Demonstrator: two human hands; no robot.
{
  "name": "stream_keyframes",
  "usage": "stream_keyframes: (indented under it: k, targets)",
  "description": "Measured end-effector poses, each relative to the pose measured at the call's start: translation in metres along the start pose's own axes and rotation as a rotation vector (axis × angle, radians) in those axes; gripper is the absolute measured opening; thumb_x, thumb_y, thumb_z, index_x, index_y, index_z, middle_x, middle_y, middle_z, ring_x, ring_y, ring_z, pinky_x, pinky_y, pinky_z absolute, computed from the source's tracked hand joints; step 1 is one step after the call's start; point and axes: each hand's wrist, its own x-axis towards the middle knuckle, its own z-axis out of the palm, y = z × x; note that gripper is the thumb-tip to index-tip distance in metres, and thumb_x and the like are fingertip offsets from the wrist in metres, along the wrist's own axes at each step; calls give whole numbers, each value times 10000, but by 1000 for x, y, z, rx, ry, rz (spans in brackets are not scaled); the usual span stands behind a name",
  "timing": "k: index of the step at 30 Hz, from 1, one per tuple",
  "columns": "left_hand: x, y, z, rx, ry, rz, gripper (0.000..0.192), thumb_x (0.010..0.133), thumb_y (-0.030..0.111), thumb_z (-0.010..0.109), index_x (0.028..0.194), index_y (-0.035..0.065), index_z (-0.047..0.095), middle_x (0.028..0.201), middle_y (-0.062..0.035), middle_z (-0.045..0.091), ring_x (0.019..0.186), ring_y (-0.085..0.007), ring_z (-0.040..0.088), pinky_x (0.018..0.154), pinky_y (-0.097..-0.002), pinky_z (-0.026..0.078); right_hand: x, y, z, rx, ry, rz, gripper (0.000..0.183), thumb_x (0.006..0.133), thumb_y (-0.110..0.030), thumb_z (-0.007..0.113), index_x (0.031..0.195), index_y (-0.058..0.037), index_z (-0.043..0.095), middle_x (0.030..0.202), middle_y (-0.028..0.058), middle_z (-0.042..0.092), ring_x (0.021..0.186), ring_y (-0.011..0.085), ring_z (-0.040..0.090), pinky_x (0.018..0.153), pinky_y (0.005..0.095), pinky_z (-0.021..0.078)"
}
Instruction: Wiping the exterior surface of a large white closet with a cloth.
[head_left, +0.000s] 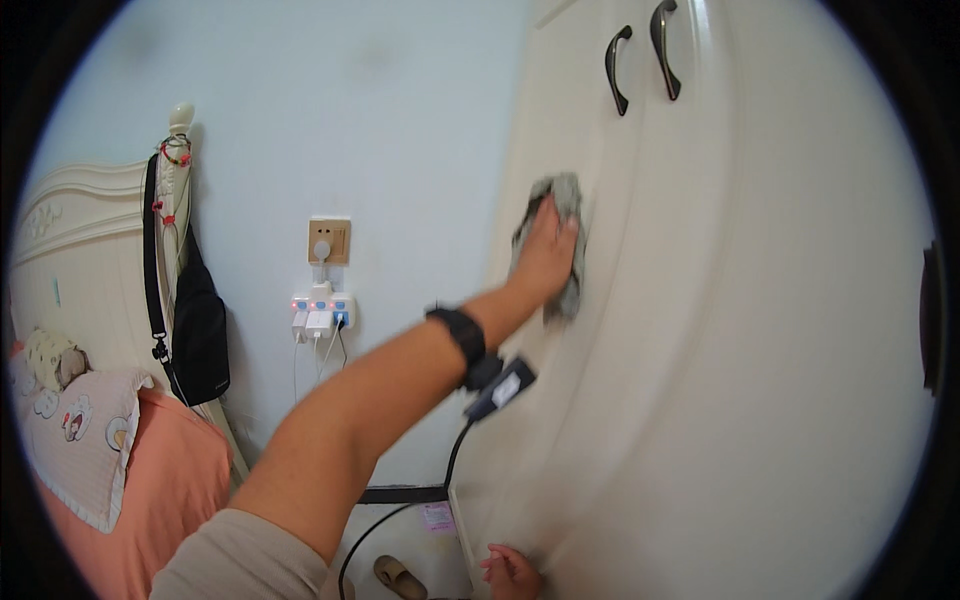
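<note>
My left hand (546, 251), on an outstretched arm, presses a crumpled grey cloth (568, 300) against the cream cabinet door (555, 135). Its fingers point upward over the cloth, and the cloth shows above, beside and below the hand. A black strap with a dark device (501, 390) and a cable is around that wrist. Low in the picture, my right hand (514, 574) is close to the cabinet's lower part, its fingers loosely bent and a little apart; nothing shows in it. The frame's edge cuts it off.
Two dark metal handles (619, 71) are on the cabinet above the cloth. A wall socket (328, 241) feeds a white multi-plug adapter (322, 309) with chargers. At left are a cream headboard (82, 202), a black bag (199, 330) and a pillow (79, 442). A brown slipper (400, 576) lies on the floor.
</note>
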Motion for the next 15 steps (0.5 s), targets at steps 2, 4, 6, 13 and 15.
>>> stream_keyframes:
  k: [2, 4, 6, 13, 15]
  targets:
    - [61, 20, -7, 58, -18, 66, 618, 992, 309, 400, 1414, -114, 244, 1479, -283, 278, 1396, -388, 245, 1156, -370, 188, -1, 10, 0, -23, -37, -29, 234, 928, -147, 556, 1095, -28, 670, 787, 31, 653, 637, 95, 559, 601, 242, 479]
    - [123, 49, -20, 23, -11, 161, 575, 975, 279, 424, 1380, -112, 308, 1435, -287, 349, 1361, -394, 308, 1137, -378, 233, -5, -15, 6, -15, -59, -7, 233, 929, -151, 557, 1090, -25, 669, 782, 30, 650, 644, 95, 563, 600, 240, 476]
    - [165, 77, -22, -153, -61, 208, 507, 952, 238, 449, 1336, -87, 386, 1391, -276, 411, 1309, -393, 379, 1098, -393, 291, -6, -27, 11, -11, -72, 25, 233, 929, -155, 558, 1085, -22, 668, 776, 29, 648, 652, 95, 567, 598, 237, 474]
    - [112, 54, -22, 123, -14, 83, 503, 954, 286, 455, 1339, -29, 380, 1285, -288, 494, 1230, -429, 442, 1045, -412, 349, -2, -36, 19, 30, -104, 35, 268, 917, -210, 589, 1078, -8, 658, 785, 60, 677, 662, 124, 602, 632, 274, 497]
    - [90, 30, -41, -30, -222, -214, 670, 984, 389, 429, 1441, -60, 232, 1482, -253, 305, 1389, -342, 280, 1117, -370, 254, -4, -36, 22, -44, -137, 6, 275, 916, -220, 591, 1077, -6, 655, 799, 69, 684, 672, 134, 612, 647, 284, 505]
